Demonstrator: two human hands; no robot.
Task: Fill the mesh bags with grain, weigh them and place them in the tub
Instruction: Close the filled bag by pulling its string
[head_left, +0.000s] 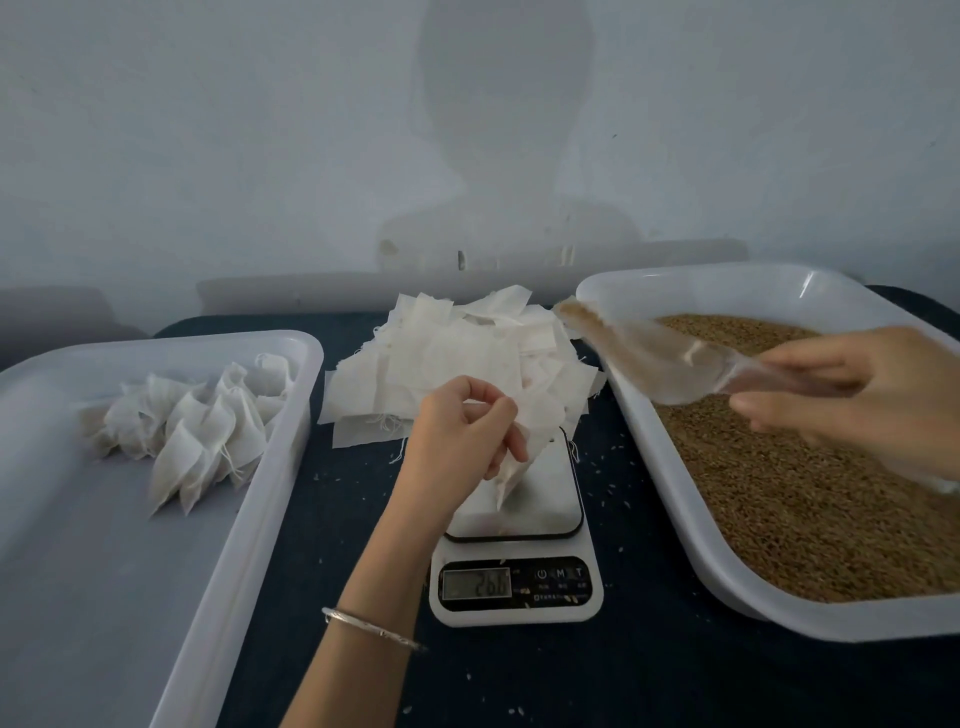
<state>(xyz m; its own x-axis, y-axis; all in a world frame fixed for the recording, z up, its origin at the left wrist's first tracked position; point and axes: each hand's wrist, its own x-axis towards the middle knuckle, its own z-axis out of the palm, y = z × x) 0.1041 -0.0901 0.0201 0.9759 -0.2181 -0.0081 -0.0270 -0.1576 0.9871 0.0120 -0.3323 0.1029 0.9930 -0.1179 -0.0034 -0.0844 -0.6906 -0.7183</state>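
Note:
My left hand (462, 426) pinches the top of a white mesh bag (514, 467) whose lower corner rests on the steel plate of the kitchen scale (519, 566). The display shows a blurred number. My right hand (852, 384) grips the handle of a clear plastic scoop (665, 358) that carries some grain and points left, over the rim of the right tub (727, 577). That tub is full of brown grain (810, 499). Several filled, tied bags (192, 426) lie in the left tub (218, 571).
A heap of flat empty mesh bags (467, 358) lies behind the scale on the dark cloth (571, 675). Loose grains are scattered around the scale. A pale wall rises right behind the table. My left wrist wears a thin bracelet (363, 626).

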